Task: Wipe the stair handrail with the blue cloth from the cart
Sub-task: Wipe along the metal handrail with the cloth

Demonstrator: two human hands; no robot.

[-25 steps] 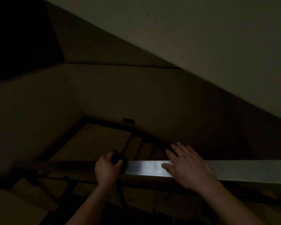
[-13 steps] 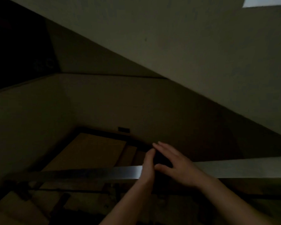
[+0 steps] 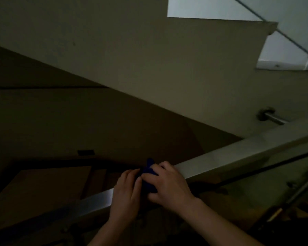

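My right hand (image 3: 167,185) lies over the blue cloth (image 3: 148,176), which is bunched up on top of the handrail (image 3: 220,160), about midway along the stretch of rail I can see. The fingers (image 3: 161,167) of that hand are curled down over the cloth and my thumb comes in from the near side, so the cloth is pinched between them, with one dark blue fold poking up past my knuckles on the far side. My left hand (image 3: 126,194) sits on the rail just beside it, touching the right hand. Its fingers are bent over the rail's far edge with the tips up against the cloth. In this dim light I cannot tell whether they grip the cloth, grip the rail or only rest there. The rail is a flat metal bar that climbs from the lower left to the right edge, and its bare part to the left of my hands catches some light. A round wall bracket (image 3: 270,117) sticks out of the wall above the rail's upper end, and a brown landing (image 3: 43,189) lies below on the left
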